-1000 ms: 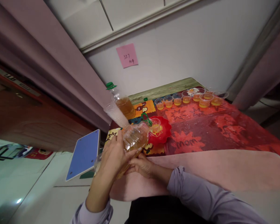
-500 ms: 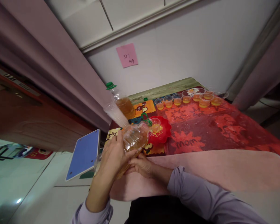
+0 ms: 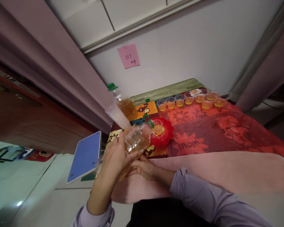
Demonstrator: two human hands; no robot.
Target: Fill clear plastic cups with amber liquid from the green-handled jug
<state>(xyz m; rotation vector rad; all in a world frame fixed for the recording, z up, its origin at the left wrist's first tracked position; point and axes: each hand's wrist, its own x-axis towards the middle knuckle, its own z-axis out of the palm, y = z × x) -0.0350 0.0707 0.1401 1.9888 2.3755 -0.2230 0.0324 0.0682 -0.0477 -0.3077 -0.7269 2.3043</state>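
Note:
A clear plastic bottle (image 3: 137, 138) of amber liquid lies tilted, its neck toward a clear plastic cup (image 3: 158, 125) in a red scalloped dish (image 3: 168, 138). My left hand (image 3: 115, 156) wraps the bottle's upper side, and my right hand (image 3: 144, 168) grips it from below. A green ring handle (image 3: 148, 121) sits at the bottle's neck. Just behind, a stack of clear cups (image 3: 118, 116) leans beside a second bottle (image 3: 126, 107) with a green cap. Whether liquid is flowing I cannot tell.
Several cups (image 3: 180, 100) with a little amber liquid stand along the far side of the table (image 3: 227, 164). A small green cap (image 3: 147, 100) lies near the back. A blue board (image 3: 85, 156) is at the left, and a pink note (image 3: 129, 56) hangs on the wall.

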